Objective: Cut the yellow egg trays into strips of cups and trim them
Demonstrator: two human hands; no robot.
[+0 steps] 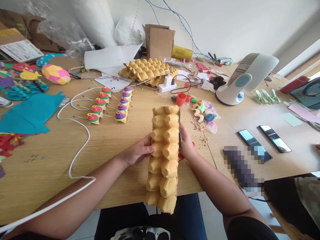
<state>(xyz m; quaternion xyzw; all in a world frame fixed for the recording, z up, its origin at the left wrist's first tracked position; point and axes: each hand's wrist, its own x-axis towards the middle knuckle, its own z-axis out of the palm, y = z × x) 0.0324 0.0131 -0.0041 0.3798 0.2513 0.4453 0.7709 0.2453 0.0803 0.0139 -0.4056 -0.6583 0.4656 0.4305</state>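
A long yellow egg carton piece [163,156], two rows of cups wide, is held up over the table's near edge, bumps facing me. My left hand [138,150] grips its left side, thumb on the front and the other fingers behind it. At the right side, my right hand [187,143] is closed around scissors [180,139] with dark blades and red handles. The blades lie along the carton's right edge, and part of them is hidden behind it. Whether they are parted cannot be made out.
Painted egg-cup figures [120,115] stand in two rows at left. Behind are more egg trays [147,71] and a white power strip [167,85]. A red cup [181,99], clay scraps, a white fan [246,78] and two phones [255,145] lie rightward. A white cable [87,133] crosses the left side.
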